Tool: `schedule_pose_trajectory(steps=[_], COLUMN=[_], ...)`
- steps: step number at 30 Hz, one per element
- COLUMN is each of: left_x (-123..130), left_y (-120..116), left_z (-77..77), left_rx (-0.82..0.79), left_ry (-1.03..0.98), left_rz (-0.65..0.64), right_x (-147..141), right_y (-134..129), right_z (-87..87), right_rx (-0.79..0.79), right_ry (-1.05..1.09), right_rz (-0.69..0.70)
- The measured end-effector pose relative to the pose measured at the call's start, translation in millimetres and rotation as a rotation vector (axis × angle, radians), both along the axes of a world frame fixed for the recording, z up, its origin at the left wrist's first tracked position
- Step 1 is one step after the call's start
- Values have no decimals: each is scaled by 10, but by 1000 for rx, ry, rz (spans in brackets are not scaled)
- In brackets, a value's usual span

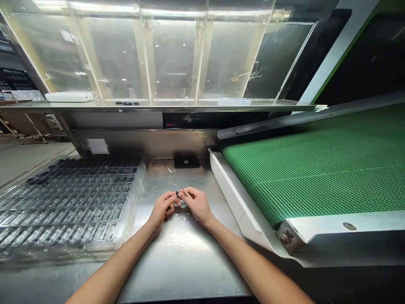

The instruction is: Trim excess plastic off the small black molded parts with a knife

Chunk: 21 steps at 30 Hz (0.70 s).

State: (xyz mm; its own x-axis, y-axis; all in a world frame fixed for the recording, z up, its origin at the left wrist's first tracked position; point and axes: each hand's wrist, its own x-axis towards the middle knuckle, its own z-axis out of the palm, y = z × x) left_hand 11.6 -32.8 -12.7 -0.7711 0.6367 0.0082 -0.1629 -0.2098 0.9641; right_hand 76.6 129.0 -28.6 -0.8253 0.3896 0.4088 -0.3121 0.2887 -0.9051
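Observation:
Above the middle of the metal table, my two hands meet fingertip to fingertip. My left hand is closed, pinching a small black part between thumb and fingers. My right hand is closed too, holding a thin, pale pen-like tool whose dark tip points up and away. The right fingertips are also at the black part; whether they grip it I cannot tell. The part's exact kind is too small to make out.
Stacked clear plastic trays with black parts stand at the left. To the right runs a green mesh conveyor belt with a white side guard. A black flat box lies at the back, beneath a metal shelf.

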Motion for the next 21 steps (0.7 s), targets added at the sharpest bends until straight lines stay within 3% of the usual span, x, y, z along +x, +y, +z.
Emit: schedule_pose_trajectory(steps=[10, 16, 21], left_x=[25, 14, -15], left_y=[-44, -67, -95], left_z=[56, 68, 58], left_rx=[30, 107, 126], left_ry=[-53, -130, -142], left_rz=[5, -41, -14], right_x=[17, 25, 30], right_y=[19, 25, 20], right_z=[90, 105, 100], right_rx=[91, 101, 70], right_ry=[65, 96, 72], right_rz=[22, 113, 100])
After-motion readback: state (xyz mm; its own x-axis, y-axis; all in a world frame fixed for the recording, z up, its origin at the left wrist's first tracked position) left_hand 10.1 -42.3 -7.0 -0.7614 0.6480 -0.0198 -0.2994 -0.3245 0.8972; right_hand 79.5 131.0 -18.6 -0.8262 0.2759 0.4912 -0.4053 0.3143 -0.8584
